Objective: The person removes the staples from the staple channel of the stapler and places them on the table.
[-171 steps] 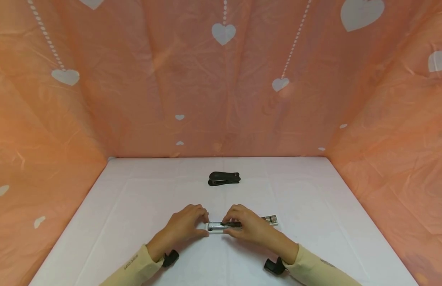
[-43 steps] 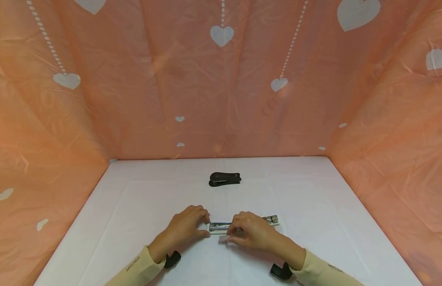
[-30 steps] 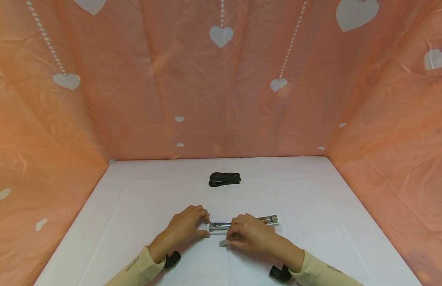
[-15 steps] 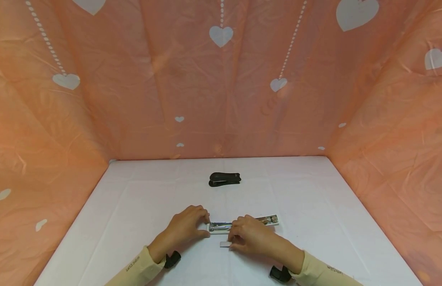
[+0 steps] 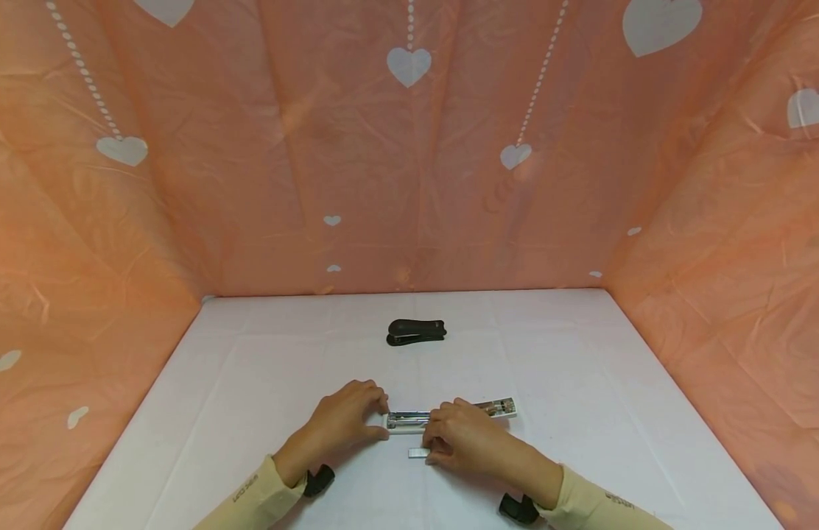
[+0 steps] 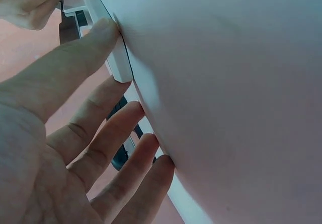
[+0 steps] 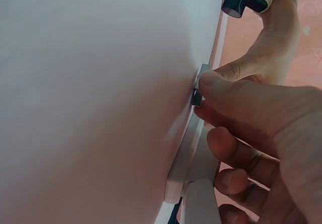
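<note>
A white stapler (image 5: 504, 408) lies opened out on the white table, its metal staple channel (image 5: 404, 419) showing between my hands. My left hand (image 5: 343, 416) pinches the stapler's left end; in the left wrist view the thumb presses the side of the white base (image 6: 122, 65) and the index fingertip meets its end. On the near side of the stapler, my right hand (image 5: 468, 436) pinches a short silver strip of staples (image 5: 418, 453) between thumb and index finger. The right wrist view shows the strip (image 7: 196, 98) dark at the fingertips, partly hidden by the thumb.
A black stapler (image 5: 416, 332) lies farther back on the white table (image 5: 283, 338). Orange curtains (image 5: 409, 184) with white hearts stand behind and on both sides. Dark wrist cameras (image 5: 320, 481) hang below both sleeves.
The right hand was over the staple channel at first; it has come toward the near side, now pinching the strip of staples. Over the last second the strip turned slightly. The left hand stays put.
</note>
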`<action>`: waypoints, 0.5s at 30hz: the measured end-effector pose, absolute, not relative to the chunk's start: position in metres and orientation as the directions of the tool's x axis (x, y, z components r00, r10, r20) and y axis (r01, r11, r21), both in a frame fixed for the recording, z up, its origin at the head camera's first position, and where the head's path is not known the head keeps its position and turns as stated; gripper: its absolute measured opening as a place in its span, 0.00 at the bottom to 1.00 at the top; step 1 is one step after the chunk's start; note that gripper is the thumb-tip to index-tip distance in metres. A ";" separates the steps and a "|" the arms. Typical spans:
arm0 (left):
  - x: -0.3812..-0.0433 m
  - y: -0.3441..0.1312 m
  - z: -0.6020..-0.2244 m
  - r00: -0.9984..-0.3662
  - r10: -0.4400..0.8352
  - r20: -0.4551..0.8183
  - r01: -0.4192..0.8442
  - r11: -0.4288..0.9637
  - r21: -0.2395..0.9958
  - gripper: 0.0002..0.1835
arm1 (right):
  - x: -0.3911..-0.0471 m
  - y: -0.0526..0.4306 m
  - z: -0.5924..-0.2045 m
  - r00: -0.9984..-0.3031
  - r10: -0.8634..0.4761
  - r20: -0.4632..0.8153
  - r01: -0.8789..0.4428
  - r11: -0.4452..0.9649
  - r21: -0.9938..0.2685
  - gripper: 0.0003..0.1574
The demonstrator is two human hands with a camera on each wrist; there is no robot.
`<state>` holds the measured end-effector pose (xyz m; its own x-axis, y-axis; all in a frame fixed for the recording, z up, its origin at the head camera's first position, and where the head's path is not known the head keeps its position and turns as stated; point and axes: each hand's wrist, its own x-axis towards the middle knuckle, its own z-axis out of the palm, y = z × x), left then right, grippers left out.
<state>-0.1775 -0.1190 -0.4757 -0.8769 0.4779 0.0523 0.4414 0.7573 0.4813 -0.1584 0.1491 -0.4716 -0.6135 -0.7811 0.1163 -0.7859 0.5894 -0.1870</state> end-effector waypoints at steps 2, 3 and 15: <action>-0.178 -0.119 -0.475 -0.874 0.484 0.044 0.443 0.756 0.481 0.17 | -0.158 0.150 -0.470 -0.616 -0.778 0.122 -0.783 0.588 -0.204 0.11; -0.178 -0.120 -0.475 -0.871 0.490 0.039 0.446 0.756 0.479 0.17 | -0.158 0.151 -0.469 -0.620 -0.775 0.124 -0.779 0.590 -0.212 0.11; -0.190 -0.136 -0.452 -0.794 0.604 -0.070 0.466 0.679 0.567 0.24 | -0.171 0.152 -0.443 -0.611 -0.742 0.275 -0.785 0.522 -0.335 0.09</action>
<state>-0.1902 -0.1363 -0.4522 -0.7942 0.6036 -0.0705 0.4659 0.6792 0.5671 -0.1714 0.1517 -0.4429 -0.6110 -0.7424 0.2748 -0.7846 0.5216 -0.3353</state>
